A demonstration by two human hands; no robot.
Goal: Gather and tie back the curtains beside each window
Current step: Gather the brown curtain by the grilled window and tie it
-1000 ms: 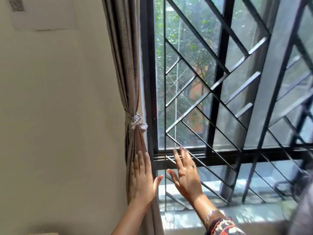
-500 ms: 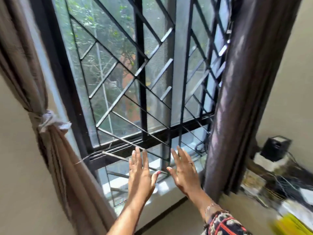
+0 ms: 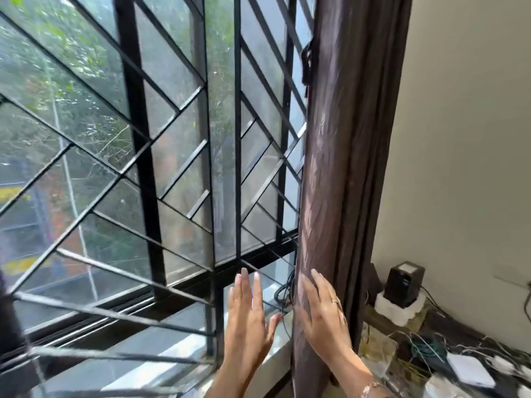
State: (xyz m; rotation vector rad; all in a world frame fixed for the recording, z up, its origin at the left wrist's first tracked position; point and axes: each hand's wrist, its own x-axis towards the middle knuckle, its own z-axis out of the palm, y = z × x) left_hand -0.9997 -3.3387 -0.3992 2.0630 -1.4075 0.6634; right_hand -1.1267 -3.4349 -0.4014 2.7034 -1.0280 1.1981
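Note:
A dark brown curtain [image 3: 347, 156] hangs bunched in loose vertical folds at the right side of the window, untied. My right hand [image 3: 323, 314] is raised with straight fingers in front of the curtain's lower part, a ring on one finger. My left hand [image 3: 248, 317] is held up flat just left of the curtain, in front of the window sill, holding nothing. The left curtain is out of view.
A black metal grille [image 3: 172, 156] covers the window glass. A coil of cable [image 3: 283, 294] lies on the sill beside the curtain. A small black box [image 3: 402, 282], tangled wires [image 3: 425, 346] and a white device [image 3: 468, 369] sit on the surface at the right, by the cream wall [image 3: 465, 139].
My view has swung right, from the tied beige curtain on the left to the dark curtain on the right. Both hands moved rightward with it, staying flat and empty.

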